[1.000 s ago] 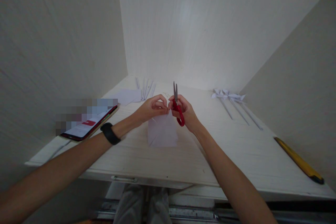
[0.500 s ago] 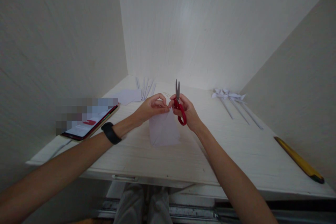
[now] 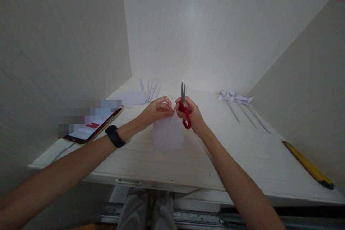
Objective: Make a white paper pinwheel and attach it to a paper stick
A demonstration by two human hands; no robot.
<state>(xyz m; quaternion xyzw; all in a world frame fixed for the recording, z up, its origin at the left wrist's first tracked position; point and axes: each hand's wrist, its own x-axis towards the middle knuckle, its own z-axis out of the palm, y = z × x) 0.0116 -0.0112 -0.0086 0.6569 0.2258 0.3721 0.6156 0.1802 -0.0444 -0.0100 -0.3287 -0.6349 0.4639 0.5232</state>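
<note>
So the left hand (image 3: pixel 161 109) has the paper (image 3: pixel 168 134) pinched by its top corner, with most of the sheet sitting on the body side of that pinch, while the right hand (image 3: pixel 192 113), just beside it, grips red scissors (image 3: pixel 185 116), blades pointing away.

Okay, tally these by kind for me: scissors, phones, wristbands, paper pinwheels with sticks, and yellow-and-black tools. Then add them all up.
Red-handled scissors: 1
Smartphone: 1
Black wristband: 1
Paper pinwheels with sticks: 3
Yellow-and-black tool: 1
Total: 7
</note>
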